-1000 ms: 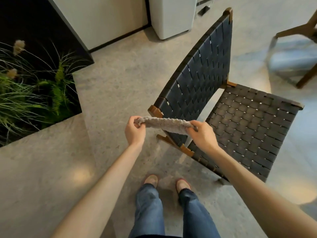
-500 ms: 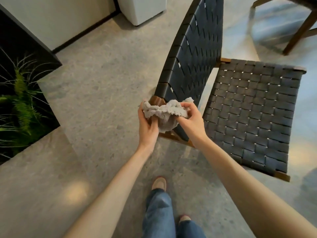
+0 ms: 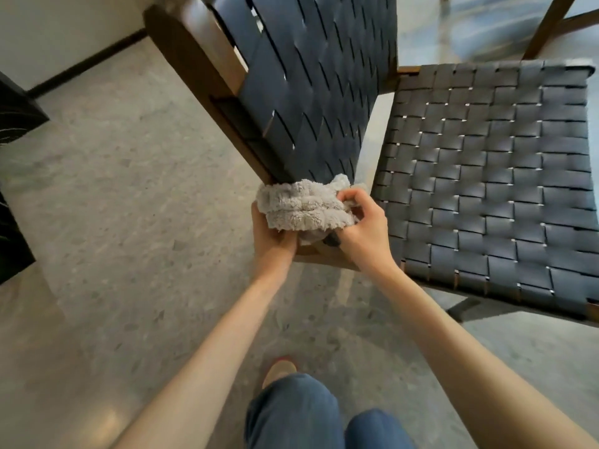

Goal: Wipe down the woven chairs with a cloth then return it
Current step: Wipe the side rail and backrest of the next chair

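Observation:
A grey fluffy cloth (image 3: 301, 207) is bunched and folded between both my hands, just in front of the lower corner of the woven chair's backrest (image 3: 311, 92). My left hand (image 3: 272, 238) cups the cloth from below and the left. My right hand (image 3: 363, 228) pinches its right end with curled fingers. The chair has dark woven straps on a brown wooden frame; its seat (image 3: 486, 176) spreads to the right of my hands.
A second chair's wooden legs (image 3: 551, 24) show at the top right. A dark planter edge (image 3: 13, 131) sits at the far left, a wall base (image 3: 81, 63) behind it. Speckled floor lies around; my legs and one shoe (image 3: 278, 371) are below.
I have stepped closer to the chair, so it fills more of the view. The cloth, stretched out between my hands a second ago, is now gathered into a folded wad.

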A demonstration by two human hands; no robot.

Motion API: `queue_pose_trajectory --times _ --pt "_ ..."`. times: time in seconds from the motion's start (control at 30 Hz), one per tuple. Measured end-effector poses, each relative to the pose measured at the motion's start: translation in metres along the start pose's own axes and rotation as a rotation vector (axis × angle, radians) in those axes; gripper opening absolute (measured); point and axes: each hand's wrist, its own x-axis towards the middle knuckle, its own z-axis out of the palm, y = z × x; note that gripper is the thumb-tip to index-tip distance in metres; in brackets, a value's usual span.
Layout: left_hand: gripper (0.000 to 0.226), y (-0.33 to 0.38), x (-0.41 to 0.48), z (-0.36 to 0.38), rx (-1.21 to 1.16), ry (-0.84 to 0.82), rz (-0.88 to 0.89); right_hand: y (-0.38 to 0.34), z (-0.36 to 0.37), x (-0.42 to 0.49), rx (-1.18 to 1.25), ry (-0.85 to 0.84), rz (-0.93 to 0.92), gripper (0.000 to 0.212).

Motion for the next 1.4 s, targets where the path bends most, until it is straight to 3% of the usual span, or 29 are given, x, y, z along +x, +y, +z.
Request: queue_pose_trajectory --times 0.27,0.5,0.7,0.8,0.9,1.03,1.2,1.33,1.4 --pt "0.045 -0.073 0.002 0.02 -0.102 0.02 0.254 0.081 -0.006 0.021 -0.01 0.027 -0.236 0.017" --pt "0.035 -0.13 0.0 0.041 -0.101 0.054 0.305 0.126 -0.01 0.025 -0.077 0.066 -0.321 0.019" --pt "0.041 -0.163 0.002 0.042 0.09 0.009 0.232 0.163 -0.014 0.012 -0.264 0.076 -0.241 0.015" --pt "0.037 -0.186 0.0 0.044 0.218 -0.106 0.103 0.179 -0.018 0.002 -0.496 0.049 -0.193 0.019" --pt "0.047 -0.197 0.0 0.043 0.407 -0.227 0.003 0.179 -0.023 -0.003 -0.609 0.019 -0.179 0.026" --pt "0.046 -0.167 -0.002 0.033 0.629 -0.323 0.065 0.167 -0.039 -0.008 -0.488 -0.041 -0.108 0.021" --pt "0.04 -0.101 -0.026 0.008 1.2 -0.561 0.024 0.159 -0.073 -0.041 -0.466 0.03 -0.233 0.017" --pt "0.032 -0.075 -0.042 0.009 1.195 -0.777 0.132 0.156 -0.096 -0.071 -0.416 0.034 -0.261 0.015" --pt "0.032 -0.074 -0.045 0.017 1.252 -0.79 0.206 0.153 -0.108 -0.084 -0.465 0.076 -0.234 0.021"
